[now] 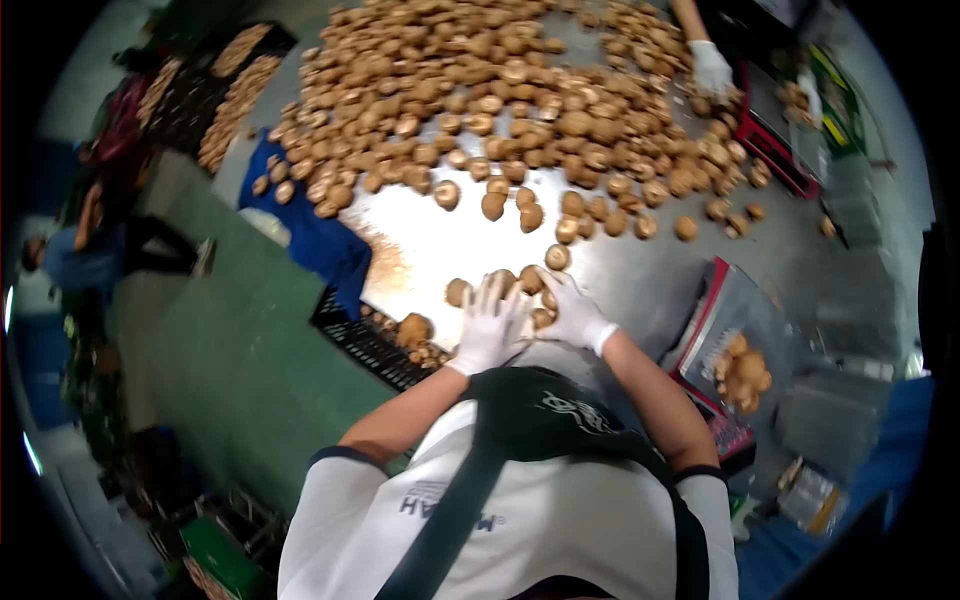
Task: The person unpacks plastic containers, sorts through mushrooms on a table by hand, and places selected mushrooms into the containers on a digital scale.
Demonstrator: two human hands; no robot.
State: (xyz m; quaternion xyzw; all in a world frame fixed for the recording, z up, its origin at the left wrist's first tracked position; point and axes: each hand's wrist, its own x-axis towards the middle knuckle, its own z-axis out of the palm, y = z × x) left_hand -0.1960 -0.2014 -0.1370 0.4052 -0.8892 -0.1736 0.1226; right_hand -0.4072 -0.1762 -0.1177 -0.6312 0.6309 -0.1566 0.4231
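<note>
Both my hands wear white gloves and rest on the metal table near its front edge. My left hand has its fingers spread, touching a brown mushroom at the fingertips; another mushroom lies just left of it. My right hand has its fingers apart beside a few mushrooms between the two hands. Whether it grips one is hard to see. A single mushroom sits just beyond my right hand. A large pile of mushrooms covers the far part of the table.
A black crate with mushroom pieces and a blue cloth are at the left edge. On the right lies a clear bag of mushrooms. A co-worker's gloved hand reaches into the pile. Another person is far left.
</note>
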